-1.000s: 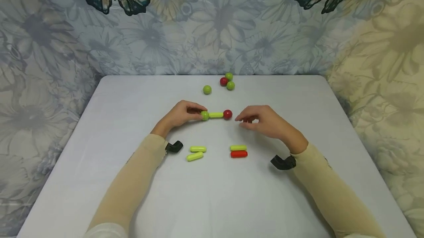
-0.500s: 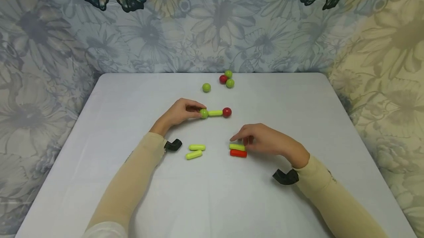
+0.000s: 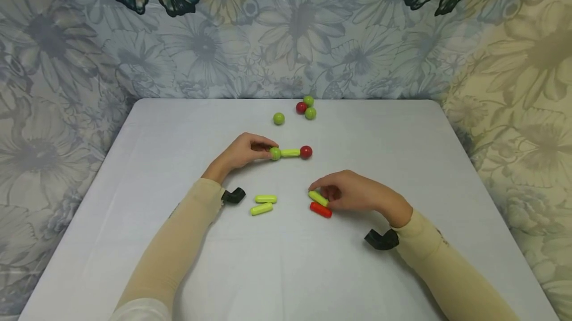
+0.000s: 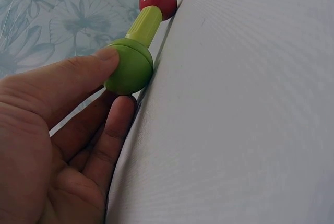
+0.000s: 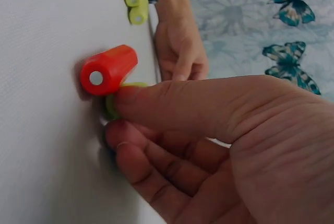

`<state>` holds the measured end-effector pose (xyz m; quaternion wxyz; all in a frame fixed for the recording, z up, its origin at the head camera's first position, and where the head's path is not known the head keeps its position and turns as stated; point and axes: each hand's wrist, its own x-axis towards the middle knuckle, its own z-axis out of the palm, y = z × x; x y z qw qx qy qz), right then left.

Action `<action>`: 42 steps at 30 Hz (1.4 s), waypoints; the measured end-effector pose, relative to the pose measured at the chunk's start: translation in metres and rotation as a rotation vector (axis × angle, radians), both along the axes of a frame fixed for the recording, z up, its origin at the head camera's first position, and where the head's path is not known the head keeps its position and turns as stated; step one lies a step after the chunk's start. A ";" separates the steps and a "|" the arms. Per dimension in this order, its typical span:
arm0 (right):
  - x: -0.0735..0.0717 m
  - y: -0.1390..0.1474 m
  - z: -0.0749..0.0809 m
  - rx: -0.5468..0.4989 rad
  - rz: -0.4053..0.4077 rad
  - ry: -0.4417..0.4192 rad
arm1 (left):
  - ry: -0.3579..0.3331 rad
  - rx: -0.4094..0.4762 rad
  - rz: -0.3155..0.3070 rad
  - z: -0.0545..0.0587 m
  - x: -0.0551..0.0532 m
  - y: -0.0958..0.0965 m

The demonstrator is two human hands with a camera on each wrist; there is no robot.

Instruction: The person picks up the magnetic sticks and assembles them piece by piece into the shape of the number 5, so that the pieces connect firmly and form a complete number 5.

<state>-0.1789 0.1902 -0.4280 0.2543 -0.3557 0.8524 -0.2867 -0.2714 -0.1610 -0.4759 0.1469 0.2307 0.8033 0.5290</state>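
My left hand (image 3: 247,151) pinches a green ball (image 4: 130,68) between thumb and fingers. That ball joins one end of a yellow-green rod (image 3: 290,153), whose other end meets a red ball (image 3: 306,152). My right hand (image 3: 356,191) grips a second yellow-green rod (image 3: 318,198), its thumb at the near end and a finger at the far end. Just in front of that lies a red rod (image 3: 321,210), slanted, with a silvery disc on its end in the right wrist view. In that view the thumb hides most of the gripped rod.
Two more yellow-green rods, one straight (image 3: 265,198) and one slanted (image 3: 261,209), lie left of centre. Toward the back edge sit a lone green ball (image 3: 279,118) and a red ball (image 3: 301,107) grouped with two green ones. A patterned wall stands behind the white table (image 3: 250,271).
My right hand has come from beside the red ball toward me and taken hold of the yellow-green rod. That rod and the red one have turned aslant. My left hand keeps its grip.
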 end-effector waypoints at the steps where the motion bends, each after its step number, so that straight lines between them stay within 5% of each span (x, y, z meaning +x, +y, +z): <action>1: 0.000 0.000 -0.001 -0.007 -0.011 -0.003 | -0.002 0.003 0.000 0.000 0.000 0.000; 8: -0.005 -0.004 -0.011 -0.083 -0.082 0.042 | -0.008 0.011 -0.004 -0.001 0.000 0.001; 20: -0.016 -0.041 -0.001 -0.266 -0.139 0.232 | -0.011 0.001 0.009 0.000 0.001 0.000; 42: -0.030 -0.097 -0.019 -0.277 -0.276 0.107 | 0.002 0.066 -0.020 0.000 0.000 -0.001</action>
